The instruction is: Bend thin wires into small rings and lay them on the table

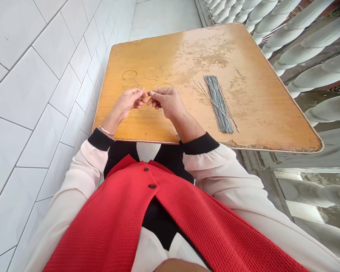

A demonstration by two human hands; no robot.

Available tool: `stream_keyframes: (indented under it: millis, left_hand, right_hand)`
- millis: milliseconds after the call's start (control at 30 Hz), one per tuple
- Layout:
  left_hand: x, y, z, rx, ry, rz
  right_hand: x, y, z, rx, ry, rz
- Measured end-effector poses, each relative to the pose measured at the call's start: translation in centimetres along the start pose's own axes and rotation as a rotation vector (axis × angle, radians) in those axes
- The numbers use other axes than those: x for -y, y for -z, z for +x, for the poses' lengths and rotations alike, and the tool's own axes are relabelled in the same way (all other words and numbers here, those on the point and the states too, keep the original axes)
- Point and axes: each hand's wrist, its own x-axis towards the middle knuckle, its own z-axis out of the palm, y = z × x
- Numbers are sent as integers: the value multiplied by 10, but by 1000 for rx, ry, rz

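Above the near left part of the wooden table, my left hand (131,102) and my right hand (166,101) meet at the fingertips. Both are closed in a pinch on a thin wire, of which only faint parts show below the fingers. Beyond them lie wire rings: a dark one (129,70), a lighter one (153,68) to its right, and others partly hidden by my hands. A bundle of grey wires (218,104) lies to the right of my right hand, with a few loose wires across and beside it.
The table (260,94) has worn, peeling patches and a chipped near edge (252,146). A white tiled wall (39,87) runs along the left. White balusters (311,45) stand beyond the table's right side.
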Motion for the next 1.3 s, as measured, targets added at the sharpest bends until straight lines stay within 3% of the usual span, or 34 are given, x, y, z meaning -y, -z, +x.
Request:
stream_keyframes:
  millis: [133, 367, 700, 867, 1067, 1300]
  left_hand:
    - [6, -18, 7, -112, -100, 21]
    - [17, -38, 8, -256, -141, -180]
    - [16, -35, 8, -218, -106, -349]
    - [15, -33, 6, -235, -87, -459]
    - [19, -38, 4, -265, -73, -592]
    - [20, -34, 6, -243, -100, -499]
  right_hand:
    - [1, -10, -8, 10, 48, 36]
    - [-7, -26, -15, -110, 101, 185]
    - [-19, -27, -10, -139, 131, 225]
    - [-15, -25, -7, -194, 108, 358]
    - [-19, -25, 2, -166, 82, 498]
    - [-10, -24, -4, -133, 13, 607]
